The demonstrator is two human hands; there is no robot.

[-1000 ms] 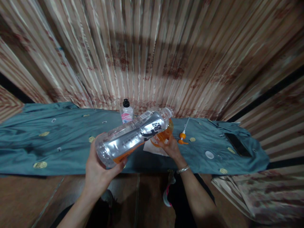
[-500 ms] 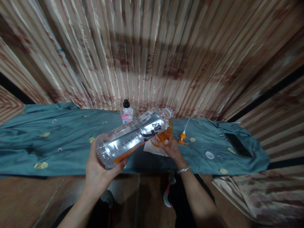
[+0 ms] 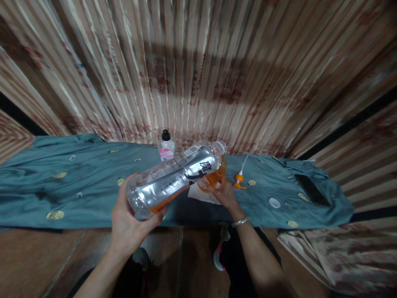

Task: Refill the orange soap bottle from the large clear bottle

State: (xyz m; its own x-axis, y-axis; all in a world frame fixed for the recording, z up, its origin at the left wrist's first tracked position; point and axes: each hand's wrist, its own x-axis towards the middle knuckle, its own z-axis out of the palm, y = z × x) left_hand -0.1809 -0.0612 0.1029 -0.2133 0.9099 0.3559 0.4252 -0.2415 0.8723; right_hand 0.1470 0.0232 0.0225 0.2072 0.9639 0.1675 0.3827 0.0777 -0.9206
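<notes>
My left hand [image 3: 133,221] is wrapped round the base end of a large clear plastic bottle [image 3: 173,180] with a silver and orange label. The bottle is tilted, its neck up to the right, above an orange bottle [image 3: 214,178]. Fingers of my right hand [image 3: 225,194] are closed round that orange bottle, which rests on a white paper sheet [image 3: 201,194]; its top is hidden behind the clear bottle. To the right lies an orange pump head [image 3: 238,180] with a thin white tube.
A clear bottle with black cap and pink label [image 3: 167,149] stands at the back. On the teal cloth [image 3: 83,178] to the right lie a round white cap [image 3: 274,203] and a dark phone [image 3: 312,190]. A striped curtain [image 3: 198,74] hangs behind.
Both hands keep their holds and the tilted bottle stays almost where it was. Only a slight shift of the whole view shows.
</notes>
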